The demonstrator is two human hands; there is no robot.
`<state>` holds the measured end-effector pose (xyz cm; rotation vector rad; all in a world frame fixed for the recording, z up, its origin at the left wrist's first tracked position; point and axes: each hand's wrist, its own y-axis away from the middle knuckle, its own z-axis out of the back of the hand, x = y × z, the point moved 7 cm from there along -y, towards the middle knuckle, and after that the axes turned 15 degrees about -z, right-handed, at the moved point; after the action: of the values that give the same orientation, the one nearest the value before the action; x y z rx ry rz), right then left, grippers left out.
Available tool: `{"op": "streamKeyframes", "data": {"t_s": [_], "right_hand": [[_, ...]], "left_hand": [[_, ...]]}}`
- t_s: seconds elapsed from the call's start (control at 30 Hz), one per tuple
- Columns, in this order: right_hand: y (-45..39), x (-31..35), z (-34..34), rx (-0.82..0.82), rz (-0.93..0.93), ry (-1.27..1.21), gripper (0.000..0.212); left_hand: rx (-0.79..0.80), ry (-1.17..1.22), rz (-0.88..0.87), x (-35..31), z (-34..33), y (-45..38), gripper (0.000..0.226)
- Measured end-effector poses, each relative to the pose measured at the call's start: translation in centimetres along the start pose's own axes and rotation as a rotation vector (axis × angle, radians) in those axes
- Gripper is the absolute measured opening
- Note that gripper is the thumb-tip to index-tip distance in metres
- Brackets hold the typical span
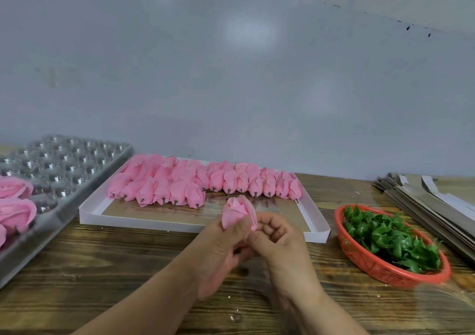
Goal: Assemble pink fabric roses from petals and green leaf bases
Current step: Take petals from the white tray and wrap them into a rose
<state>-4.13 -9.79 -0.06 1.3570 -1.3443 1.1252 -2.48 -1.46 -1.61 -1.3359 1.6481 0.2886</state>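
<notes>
Hands meet at the middle of the wooden table (pixel 123 265), just in front of the white tray (pixel 180 225). We hold one pink rosebud (pixel 237 212) up between them: our left hand (pixel 221 247) grips it from below w/ fingers and thumb curled round its base, petals sticking up above the fingers. Our right hand (pixel 279 234) sits against it on the right side, fingers curled, pinching at the bud's lower edge; what exactly the fingertips catch is hidden, can't tell. The bud hangs above the tray's near edge, not touching it.

Behind, in the tray, we see two rows of pink buds (pixel 205 183) lying on their sides, dark stems pointing toward us, packed touching each other across approx. the far half; the near half shows brown cardboard.

To the right, an orange plastic basket (pixel 380 268) holds a heap of green leaf bases (pixel 388 237), near the tray's right end but apart from it. Further right, a stack of flat grey card sheets (pixel 431 206) runs to the frame edge.

To the left, a clear plastic tray w/ round cups (pixel 66 160) lies at an angle, touching or nearly touching the white tray's left corner; finished pink roses (pixel 15 201) sit in its near-left cups. A plain pale wall (pixel 231 77) stands behind.
</notes>
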Motion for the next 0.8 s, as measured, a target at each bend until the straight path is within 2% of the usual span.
{"op": "streamKeyframes", "data": {"t_s": [0.07, 0.2, 0.27, 0.37, 0.5, 0.6, 0.67, 0.8], "right_hand": [[0.1, -0.3, -0.4, 0.047, -0.041, -0.009, 0.020], [0.0, -1.0, -1.1, 0.143, -0.151, -0.028, 0.021], [0.0, -1.4, -1.6, 0.222, -0.222, -0.063, 0.009], [0.0, -1.6, -2.0, 0.308, -0.286, -0.159, 0.007], [0.0, -1.7, -2.1, 0.316, -0.311, -0.193, 0.002], [-0.1, -1.8, -2.0, 0.296, -0.313, -0.190, 0.003], [-0.1, -1.8, -2.0, 0.293, -0.313, -0.189, 0.004], [-0.1, -1.9, -2.1, 0.331, -0.348, -0.216, 0.012]], "left_hand": [[-0.006, -0.010, 0.027, 0.3, -0.2, 0.3, 0.067], [-0.073, -0.007, 0.081, 0.5, 0.5, 0.5, 0.079], [-0.055, -0.046, 0.090, 0.2, 0.6, 0.5, 0.068], [-0.041, -0.102, 0.114, 0.0, 0.7, 0.5, 0.053], [-0.054, -0.087, 0.111, 0.1, 0.6, 0.6, 0.048], [-0.077, -0.042, 0.094, -0.1, 0.3, 0.6, 0.026], [-0.087, -0.027, 0.086, -0.2, 0.1, 0.6, 0.020], [-0.002, -0.099, 0.081, -0.8, -0.1, 0.5, 0.016]]}}
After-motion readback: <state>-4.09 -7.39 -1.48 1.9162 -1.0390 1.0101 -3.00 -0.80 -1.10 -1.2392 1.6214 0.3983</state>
